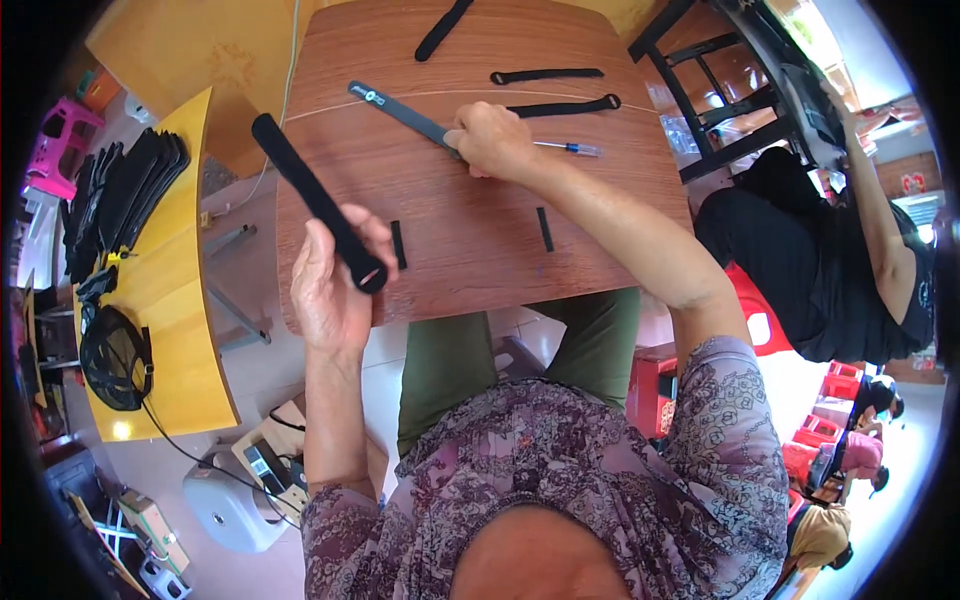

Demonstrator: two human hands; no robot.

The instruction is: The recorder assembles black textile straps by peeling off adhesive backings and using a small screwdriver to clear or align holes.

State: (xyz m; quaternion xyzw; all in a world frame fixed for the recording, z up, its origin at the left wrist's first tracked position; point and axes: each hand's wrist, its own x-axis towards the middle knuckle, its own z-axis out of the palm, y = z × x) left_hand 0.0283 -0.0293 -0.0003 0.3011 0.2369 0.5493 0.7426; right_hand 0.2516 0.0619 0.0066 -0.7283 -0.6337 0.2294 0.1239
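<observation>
My left hand (335, 290) holds a black fabric strap (315, 198) with a slotted round end, slanting up over the table's left side. Its thumb and fingers close around the lower part. Farther right, my right hand (492, 142) is closed on the near end of a flat grey strip (408, 118) with a small pale mark, which reaches toward the far left. Just past that hand lie a black strap with an eyelet end (565, 107) and a blue-handled screwdriver (572, 148). Two short black strips, a left one (398, 245) and a right one (545, 229), are on the tabletop nearer me.
The brown wooden table (470, 285) also bears two more black straps at its far side (443, 30) (547, 75). A yellow table (185, 340) on the left carries a pile of black straps (140, 185). Close on the right sits another person in black (790, 260).
</observation>
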